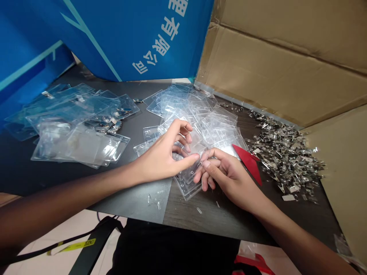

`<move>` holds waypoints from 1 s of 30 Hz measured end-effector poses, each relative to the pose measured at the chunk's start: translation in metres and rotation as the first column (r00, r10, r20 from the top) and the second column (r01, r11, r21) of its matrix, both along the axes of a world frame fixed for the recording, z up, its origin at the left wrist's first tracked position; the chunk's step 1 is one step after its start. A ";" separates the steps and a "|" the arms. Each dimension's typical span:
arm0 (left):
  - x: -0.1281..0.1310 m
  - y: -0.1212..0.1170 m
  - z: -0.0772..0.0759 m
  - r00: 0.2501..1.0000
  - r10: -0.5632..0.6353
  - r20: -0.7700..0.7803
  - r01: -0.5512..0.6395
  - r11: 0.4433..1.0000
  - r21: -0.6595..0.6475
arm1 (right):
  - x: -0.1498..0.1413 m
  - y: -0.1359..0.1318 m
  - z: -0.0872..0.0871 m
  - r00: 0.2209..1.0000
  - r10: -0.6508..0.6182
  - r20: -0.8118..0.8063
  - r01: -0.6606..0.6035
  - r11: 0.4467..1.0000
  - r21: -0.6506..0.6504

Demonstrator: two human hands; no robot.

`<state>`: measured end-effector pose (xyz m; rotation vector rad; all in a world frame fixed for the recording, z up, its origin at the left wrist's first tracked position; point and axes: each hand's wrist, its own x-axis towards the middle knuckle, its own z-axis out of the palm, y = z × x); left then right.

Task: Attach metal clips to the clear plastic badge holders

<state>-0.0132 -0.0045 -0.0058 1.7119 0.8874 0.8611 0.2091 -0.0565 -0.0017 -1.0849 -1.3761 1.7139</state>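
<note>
1. Lying at nine o'clock on the dark tabletop [43,172]: a loose spread of clear vinyl badge holders [77,122], with a cluster of metal badge clips [110,124] among them.
2. Resting at six o'clock: a few small clear plastic pieces [153,200].
3. Left hand [163,152]: fingers [183,131] curled and moderately spread, thumb reaching to the held holder; grip cannot be told.
4. Held at centre, just above the tabletop: one clear badge holder [186,179], between both hands.
5. Right hand [226,173]: fingers [209,164] drawn narrow, pinching what seems a small metal clip [200,164] at the holder's edge.
6. Standing at twelve o'clock: a stack of clear holders [197,110].
7. Touching the right hand at two o'clock: a red plastic piece [249,162].
8. Heaped at three o'clock: loose metal clips [286,152].
9. Step, as judged: both hands work at one holder edge; the next move calls for a steady, narrow pinch there.
</note>
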 end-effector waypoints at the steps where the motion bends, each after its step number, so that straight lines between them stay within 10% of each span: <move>1: 0.000 0.000 0.000 1.000 -0.001 -0.002 0.001 1.000 0.003 | 0.000 0.000 0.001 1.000 0.007 -0.003 -0.007 1.000 0.005; 30: -0.007 0.007 0.008 0.983 -0.185 0.000 0.184 0.979 0.084 | 0.004 -0.002 0.006 0.997 0.003 0.082 -0.014 0.991 0.132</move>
